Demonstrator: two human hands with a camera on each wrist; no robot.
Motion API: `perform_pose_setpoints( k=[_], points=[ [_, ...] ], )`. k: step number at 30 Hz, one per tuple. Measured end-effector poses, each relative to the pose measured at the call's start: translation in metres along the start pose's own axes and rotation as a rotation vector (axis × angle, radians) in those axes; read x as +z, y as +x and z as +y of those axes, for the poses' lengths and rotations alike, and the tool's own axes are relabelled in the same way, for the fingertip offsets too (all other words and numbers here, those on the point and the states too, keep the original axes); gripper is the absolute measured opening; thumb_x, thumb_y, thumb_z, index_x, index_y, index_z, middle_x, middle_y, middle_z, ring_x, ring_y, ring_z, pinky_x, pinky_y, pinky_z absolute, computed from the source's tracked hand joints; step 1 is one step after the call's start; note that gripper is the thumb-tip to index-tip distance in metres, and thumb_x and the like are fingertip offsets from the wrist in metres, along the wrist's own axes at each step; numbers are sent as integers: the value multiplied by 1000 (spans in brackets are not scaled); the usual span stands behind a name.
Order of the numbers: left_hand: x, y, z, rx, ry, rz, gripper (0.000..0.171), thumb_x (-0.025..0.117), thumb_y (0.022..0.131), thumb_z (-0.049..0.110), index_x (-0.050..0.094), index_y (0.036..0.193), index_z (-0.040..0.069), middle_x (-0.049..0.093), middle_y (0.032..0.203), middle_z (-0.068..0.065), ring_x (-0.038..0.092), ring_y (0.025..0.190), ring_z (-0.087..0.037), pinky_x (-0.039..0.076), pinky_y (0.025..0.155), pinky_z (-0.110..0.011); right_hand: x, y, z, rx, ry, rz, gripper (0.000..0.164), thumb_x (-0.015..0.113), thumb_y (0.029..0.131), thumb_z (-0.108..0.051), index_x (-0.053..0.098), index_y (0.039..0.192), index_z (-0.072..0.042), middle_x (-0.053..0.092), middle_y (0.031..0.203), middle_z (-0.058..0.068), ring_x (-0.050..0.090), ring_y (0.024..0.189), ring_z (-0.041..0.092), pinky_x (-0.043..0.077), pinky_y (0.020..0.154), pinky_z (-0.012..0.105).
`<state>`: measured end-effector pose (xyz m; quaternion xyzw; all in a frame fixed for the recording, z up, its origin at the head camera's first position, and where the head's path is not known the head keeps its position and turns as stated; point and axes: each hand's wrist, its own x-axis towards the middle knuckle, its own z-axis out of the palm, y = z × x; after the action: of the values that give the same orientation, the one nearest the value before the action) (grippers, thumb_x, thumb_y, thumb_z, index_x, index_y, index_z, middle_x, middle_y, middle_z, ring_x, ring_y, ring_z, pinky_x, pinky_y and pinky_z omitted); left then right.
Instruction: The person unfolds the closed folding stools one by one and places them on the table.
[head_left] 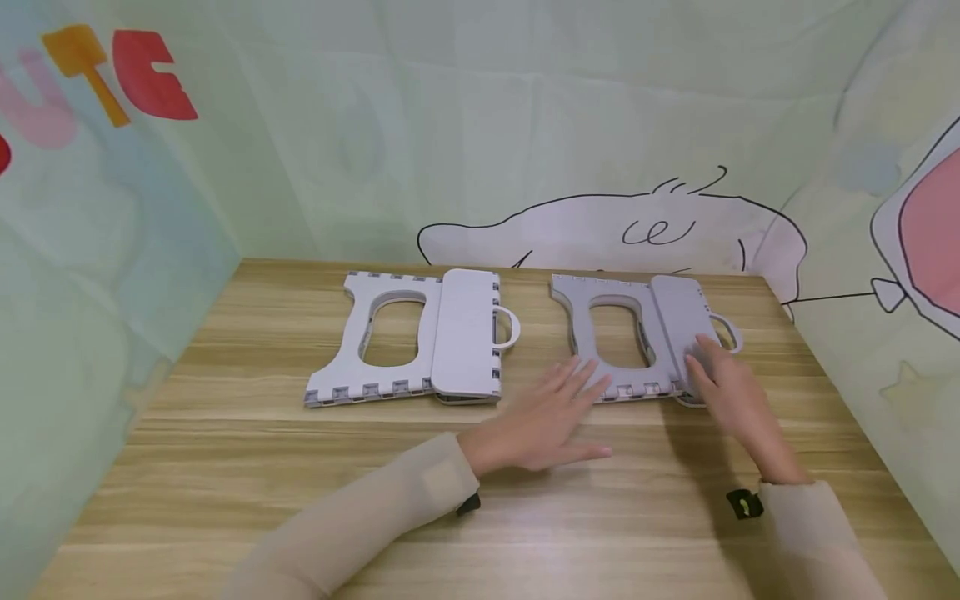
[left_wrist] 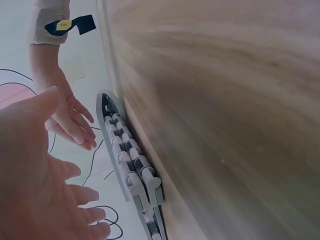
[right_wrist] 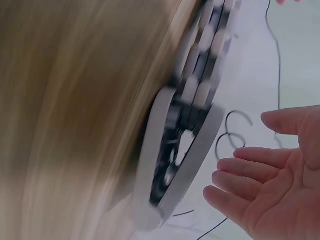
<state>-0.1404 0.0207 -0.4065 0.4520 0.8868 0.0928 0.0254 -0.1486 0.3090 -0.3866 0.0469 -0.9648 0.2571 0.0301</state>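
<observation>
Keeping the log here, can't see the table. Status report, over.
Left hand and right hand open, empty, reaching over the gray stool. Gray stool folded flat on the table. White stool alongside, apart; nothing seen blocking either hand.

Pale green printed fabric point(head_left: 337, 125) backs a wood-grain table point(head_left: 225, 450).

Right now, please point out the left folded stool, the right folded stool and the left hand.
Left folded stool point(head_left: 465, 333), head view: on its broad flat panel.
Right folded stool point(head_left: 675, 312), head view: on its broad flat panel.
Left hand point(head_left: 542, 419), head view: on its back.
</observation>
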Motion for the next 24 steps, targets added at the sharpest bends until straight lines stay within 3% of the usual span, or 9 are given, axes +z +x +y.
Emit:
perform_pose_setpoints(
  k=[14,24],
  points=[
    [6,14,2,-39,-25,-51,90,36,99,67,6,161,8,-6,164,-16,-4,151,-33,5,123,-43,-18,18,32,127,-41,74,55,39,108,-21,34,140,23,47,126,47,48,115,59,43,89,69],
    [8,22,3,-43,-14,-84,93,35,99,68,5,159,5,-6,164,-17,-4,151,-32,5,123,-40,-26,31,51,181,-92,56,53,38,107,-16,33,135,29,42,125,51,44,115,65,40,93,71]
  ],
)
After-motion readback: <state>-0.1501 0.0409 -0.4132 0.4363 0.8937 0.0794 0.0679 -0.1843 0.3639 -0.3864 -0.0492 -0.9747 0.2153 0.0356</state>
